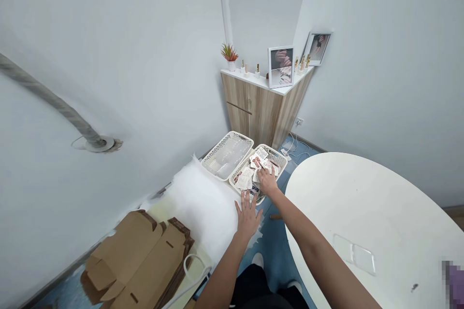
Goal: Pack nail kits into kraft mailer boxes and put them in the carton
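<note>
Red printing on the paper packets [259,158] is too small to read.

2 hands [258,198], 2 baskets [226,150], 2 framed pics [281,66], 1 plant [229,52]

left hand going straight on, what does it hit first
Probably the near rim of the white lattice basket holding printed packets, just ahead of the left hand; depth is unclear, so its fingers may already be touching it.
</note>
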Demonstrator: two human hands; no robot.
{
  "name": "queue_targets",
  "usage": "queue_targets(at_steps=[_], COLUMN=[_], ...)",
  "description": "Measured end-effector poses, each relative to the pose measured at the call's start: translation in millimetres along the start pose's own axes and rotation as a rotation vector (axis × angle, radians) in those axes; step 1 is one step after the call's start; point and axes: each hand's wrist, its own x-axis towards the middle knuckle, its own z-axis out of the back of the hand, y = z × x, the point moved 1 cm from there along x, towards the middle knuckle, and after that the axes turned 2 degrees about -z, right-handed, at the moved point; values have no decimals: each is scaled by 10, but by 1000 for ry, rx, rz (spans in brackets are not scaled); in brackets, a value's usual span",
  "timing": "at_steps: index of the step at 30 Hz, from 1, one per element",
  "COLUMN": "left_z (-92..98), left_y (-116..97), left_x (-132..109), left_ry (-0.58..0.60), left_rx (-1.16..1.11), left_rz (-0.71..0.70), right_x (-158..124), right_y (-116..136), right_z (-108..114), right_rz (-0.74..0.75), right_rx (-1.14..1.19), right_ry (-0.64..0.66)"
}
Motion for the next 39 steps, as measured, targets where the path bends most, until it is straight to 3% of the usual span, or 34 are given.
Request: queue_targets(at_steps=[5,9,12,17,21,29,35,39], left_z=[16,56,75,6,-131,-387,-704,-998], left_y=[11,-13,-167,-823,-1447,-2256,-2666,-2843], left_x=[21,53,102,198,216,87,-76,-114], left_ry=[22,4,-67,-81,34,197,320,393], left_rx=[-8,-45,-100,-224,-255,-246,-198,-162], left_rz=[16,32,55,-113,-318,-585,-661,-686], right_x=[-142,-404,-721,-1439,-2098,-3110,-3568,-3912], right_y=[-85,-241,-450,-918,-1282,-1792,-2140,-2405], right_z=[300,545,632,566,517,461,222,71], right_rz=[41,-45,-217,-425,-566,-742,-837,-967], right_rx=[87,268,597,1186,1357,1439,1369,1146], right_ry=[25,-149,-294,-424,-434,-434,-479,-548])
